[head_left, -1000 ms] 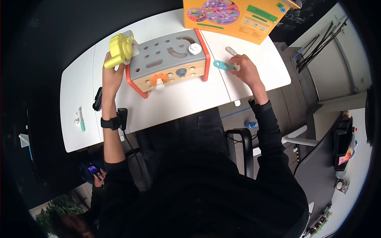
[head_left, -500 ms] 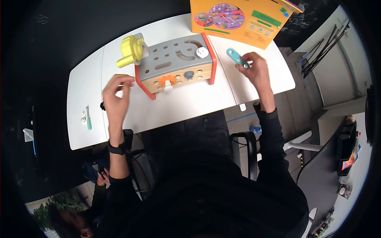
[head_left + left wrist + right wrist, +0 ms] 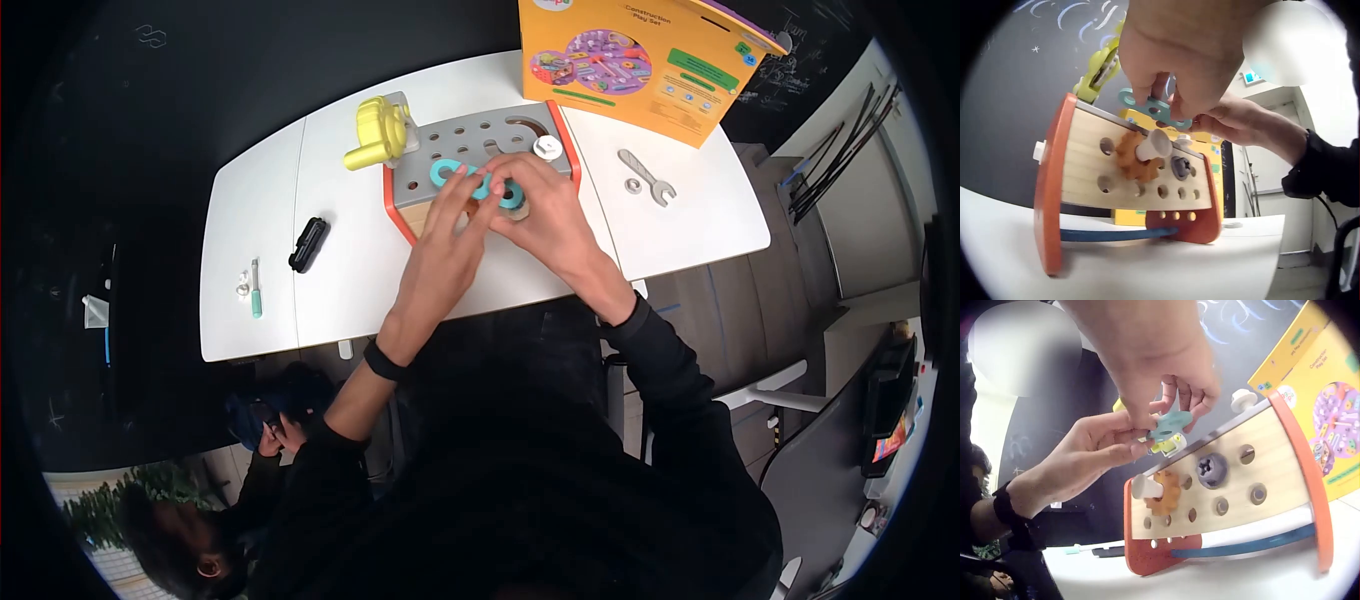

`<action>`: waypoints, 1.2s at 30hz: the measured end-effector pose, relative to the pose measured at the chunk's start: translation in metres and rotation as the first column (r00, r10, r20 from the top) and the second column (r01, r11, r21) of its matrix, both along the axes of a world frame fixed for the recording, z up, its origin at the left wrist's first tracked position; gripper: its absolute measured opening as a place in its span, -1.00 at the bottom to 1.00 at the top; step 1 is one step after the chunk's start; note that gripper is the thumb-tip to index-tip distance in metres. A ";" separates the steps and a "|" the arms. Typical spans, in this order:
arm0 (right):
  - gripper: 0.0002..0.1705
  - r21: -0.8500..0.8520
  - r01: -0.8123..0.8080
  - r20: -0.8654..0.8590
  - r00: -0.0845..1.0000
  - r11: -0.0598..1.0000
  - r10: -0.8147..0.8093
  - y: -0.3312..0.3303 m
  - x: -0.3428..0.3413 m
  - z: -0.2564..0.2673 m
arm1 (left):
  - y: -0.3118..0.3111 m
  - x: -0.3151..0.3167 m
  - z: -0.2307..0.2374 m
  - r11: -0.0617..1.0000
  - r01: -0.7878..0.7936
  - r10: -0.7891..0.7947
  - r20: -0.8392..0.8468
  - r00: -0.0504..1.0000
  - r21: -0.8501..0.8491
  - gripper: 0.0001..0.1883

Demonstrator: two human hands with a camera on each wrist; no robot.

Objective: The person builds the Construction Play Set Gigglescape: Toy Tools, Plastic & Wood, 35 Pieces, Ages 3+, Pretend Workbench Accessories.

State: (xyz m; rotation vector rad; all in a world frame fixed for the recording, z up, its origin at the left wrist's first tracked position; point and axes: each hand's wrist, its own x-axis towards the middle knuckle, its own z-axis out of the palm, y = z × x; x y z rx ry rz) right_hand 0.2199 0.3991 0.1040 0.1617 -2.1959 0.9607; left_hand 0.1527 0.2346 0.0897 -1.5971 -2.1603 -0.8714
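Note:
Both hands hold a teal strip with holes (image 3: 446,172) above the near top edge of the toy workbench (image 3: 409,189). My left hand (image 3: 440,254) pinches it with thumb and fingers; my right hand (image 3: 556,222) grips its right part. In the left wrist view the strip (image 3: 1127,97) hangs over the bench front, which carries an orange gear (image 3: 1127,156) with a white peg (image 3: 1155,145) and a grey screw (image 3: 1181,167). A white nut (image 3: 547,148) sits on the top's right side. The yellow piece (image 3: 378,134) stands at the top's left end.
On the table (image 3: 690,240) to the right lie a grey wrench (image 3: 650,180) and a small ring (image 3: 633,186). An orange box (image 3: 630,70) stands behind. To the left are a black object (image 3: 310,245) and a green-handled screwdriver (image 3: 257,300). Another person sits at lower left.
My right hand has brought the teal strip leftward from the table's right side to the bench. My left hand has let go of the yellow piece and now holds the strip too.

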 end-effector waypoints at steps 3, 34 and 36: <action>-0.58 0.012 -0.041 -0.063 0.997 0.999 0.042 -0.008 -0.012 -0.002 | -0.002 -0.015 -0.004 0.988 -0.075 0.064 0.088 0.994 0.134 -0.42; -0.21 0.469 0.063 0.805 0.379 0.881 -0.456 0.166 0.167 -0.079 | 0.200 0.072 -0.109 0.912 0.253 -0.188 0.219 0.957 -0.324 -0.18; -0.28 0.458 0.103 0.807 0.368 0.883 -0.461 0.168 0.174 -0.076 | 0.195 0.075 -0.111 0.906 0.238 -0.178 0.197 0.964 -0.351 -0.16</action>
